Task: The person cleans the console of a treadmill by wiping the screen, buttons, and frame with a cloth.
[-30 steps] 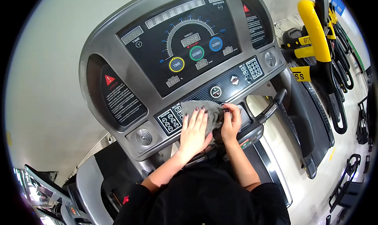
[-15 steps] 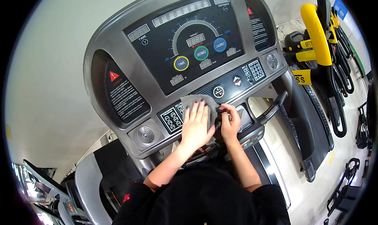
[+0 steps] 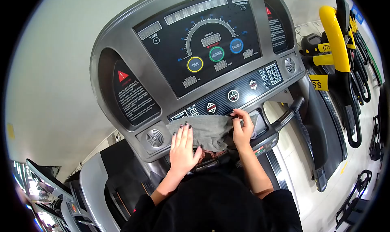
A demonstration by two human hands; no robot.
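Note:
A grey cloth [image 3: 211, 131] is spread over the lower left part of the treadmill console [image 3: 166, 84], partly covering the program buttons. My left hand [image 3: 183, 148] lies flat on the cloth's left end, its fingers stretched out. At the cloth's right end, my right hand [image 3: 243, 130] pinches its edge between thumb and fingers. The arrow keys [image 3: 211, 107] and the round centre button [image 3: 233, 95] show above the cloth. Something reddish brown, too hidden to name, shows below it.
A handlebar [image 3: 288, 114] juts out right of the console. Farther right stands a machine with a yellow curved bar [image 3: 335, 41], beside a black treadmill deck. Another grey treadmill [image 3: 93, 187] is at the lower left. A pale wall rises behind.
My left hand has moved left and down, and the cloth is now stretched wider between my hands, uncovering the arrow keys. The console has shifted slightly right in view.

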